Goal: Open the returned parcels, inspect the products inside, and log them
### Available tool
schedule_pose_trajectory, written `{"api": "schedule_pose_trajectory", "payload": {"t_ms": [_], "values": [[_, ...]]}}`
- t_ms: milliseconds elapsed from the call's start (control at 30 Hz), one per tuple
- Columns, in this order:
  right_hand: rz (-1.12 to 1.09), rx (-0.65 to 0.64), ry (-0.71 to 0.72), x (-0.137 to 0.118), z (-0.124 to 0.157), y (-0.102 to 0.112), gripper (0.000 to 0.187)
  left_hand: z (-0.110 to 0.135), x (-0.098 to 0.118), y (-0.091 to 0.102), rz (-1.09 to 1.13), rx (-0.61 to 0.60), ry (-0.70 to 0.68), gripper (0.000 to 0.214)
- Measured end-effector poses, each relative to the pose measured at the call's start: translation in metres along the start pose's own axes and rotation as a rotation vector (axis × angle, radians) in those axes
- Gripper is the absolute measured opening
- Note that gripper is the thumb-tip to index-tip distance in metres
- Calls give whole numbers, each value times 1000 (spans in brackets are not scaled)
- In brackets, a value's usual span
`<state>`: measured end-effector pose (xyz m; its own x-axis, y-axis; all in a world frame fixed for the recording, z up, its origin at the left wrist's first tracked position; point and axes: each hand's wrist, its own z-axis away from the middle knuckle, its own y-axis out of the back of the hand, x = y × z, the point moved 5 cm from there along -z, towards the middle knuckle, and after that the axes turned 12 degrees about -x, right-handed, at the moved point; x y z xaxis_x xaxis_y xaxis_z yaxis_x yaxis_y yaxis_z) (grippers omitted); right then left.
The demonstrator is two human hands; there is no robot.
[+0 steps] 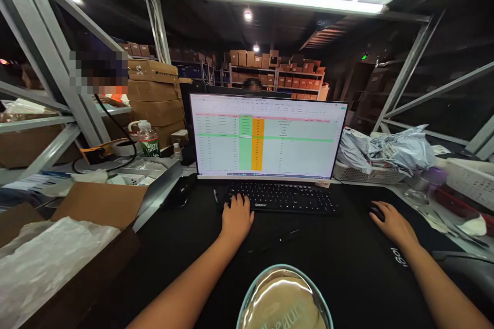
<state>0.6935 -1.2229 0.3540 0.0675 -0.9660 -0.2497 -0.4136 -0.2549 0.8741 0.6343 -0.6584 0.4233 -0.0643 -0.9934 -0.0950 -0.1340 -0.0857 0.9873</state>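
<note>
My left hand point(236, 218) rests its fingertips on the near left keys of a black Bosston keyboard point(281, 197). My right hand point(391, 223) lies over a black computer mouse point(375, 212) on a black desk mat point(309, 267). A wide curved monitor point(266, 136) stands beyond the keyboard, showing a spreadsheet with green and orange columns. A small black pen point(215, 195) lies left of the keyboard, nearest my left hand.
A cardboard box point(100, 205) holding white plastic wrap sits at the left. Beyond it stand a drink bottle point(148, 139) and a metal tray. Grey mailer bags fill a white basket point(370, 175) at the right. Shelves of cartons point(274, 69) and a person stand behind the monitor.
</note>
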Motion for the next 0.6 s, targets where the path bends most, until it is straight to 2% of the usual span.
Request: {"api": "schedule_pose_trajectory", "payload": {"t_ms": [200, 300, 600], "values": [[-1, -52, 36, -14, 6, 10, 62, 0, 1, 1, 16, -27, 16, 54], [-26, -106, 64, -19, 10, 13, 56, 1, 0, 1, 26, -47, 21, 55], [-121, -72, 107, -2, 7, 5, 49, 0, 0, 1, 47, -95, 21, 59]]}}
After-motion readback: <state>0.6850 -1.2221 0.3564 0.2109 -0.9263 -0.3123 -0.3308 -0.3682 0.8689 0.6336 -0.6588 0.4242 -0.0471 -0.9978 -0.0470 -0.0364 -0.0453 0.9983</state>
